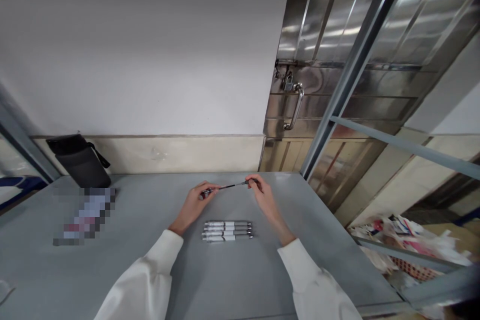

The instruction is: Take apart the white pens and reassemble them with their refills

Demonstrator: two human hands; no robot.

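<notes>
Left hand: my left hand [194, 203] was closed in a narrow pinch on one end of a pen [228, 187], thumb and fingertips around the barrel.
Right hand: my right hand [261, 194] pinched the other end in the same way, fingers curled in, nothing else in it.
Pen held: it hung level between my two hands, just above the desk [150, 260] and near its far edge; a grip at each end looked to me like the hold for pulling or twisting it apart, though I could not tell whether the parts were separating.
Row of pens: four white pens [227, 230] lay side by side just below my hands, parallel and touching or nearly so, all pointing the same way; I judged them set there to stay within easy reach.
Sleeves: white sleeves [150, 275] covered both my forearms down to the wrists.
Further left: a black pouch [79, 160] leaned against the wall [150, 60], with a blurred-out item [86, 215] lying flat before it.
Further right: a steel door [337, 60] with a padlock [288, 82] and a handle [295, 107].
</notes>
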